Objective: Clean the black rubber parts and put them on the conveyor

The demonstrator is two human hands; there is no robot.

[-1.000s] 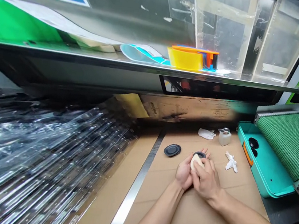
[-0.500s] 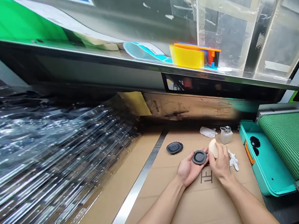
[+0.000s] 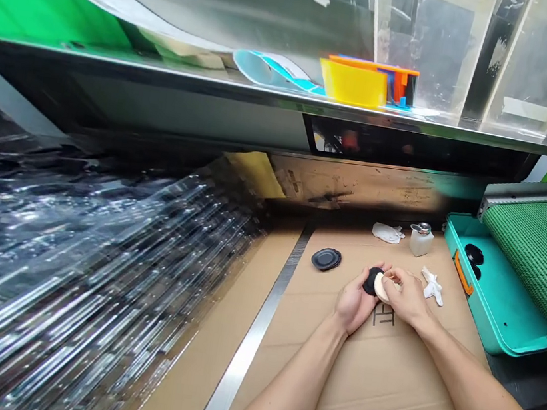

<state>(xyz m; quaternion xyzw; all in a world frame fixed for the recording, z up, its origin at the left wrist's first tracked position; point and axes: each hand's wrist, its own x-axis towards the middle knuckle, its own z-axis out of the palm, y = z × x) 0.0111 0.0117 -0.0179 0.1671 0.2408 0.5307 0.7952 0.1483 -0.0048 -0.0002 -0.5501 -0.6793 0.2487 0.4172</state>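
Note:
My left hand [image 3: 355, 304] is closed around the edge of a black round disc [image 3: 370, 280], held a little above the cardboard. In my right hand [image 3: 410, 295], pinched by the fingers, is a cream round sponge pad [image 3: 382, 288]. The pad overlaps the right side of the disc and looks to be touching it. Left of my hands lies a small stack of similar black discs [image 3: 326, 259]. A crumpled white cloth [image 3: 433, 286] lies right of my right hand. Behind my hands stand a small translucent bottle with a metal top [image 3: 421, 240] and another white wipe [image 3: 387, 233].
A teal bin [image 3: 499, 329] holding several black parts sits at the right, below a green conveyor belt [image 3: 540, 247]. Stacked clear plastic trays [image 3: 117, 278] fill the left side. Overhead runs a metal shelf [image 3: 268, 93] with a yellow container [image 3: 354, 83].
My right hand has brought the sponge pad down and left onto the disc, covering part of it. The disc is tilted differently in my left hand. The view has shifted slightly.

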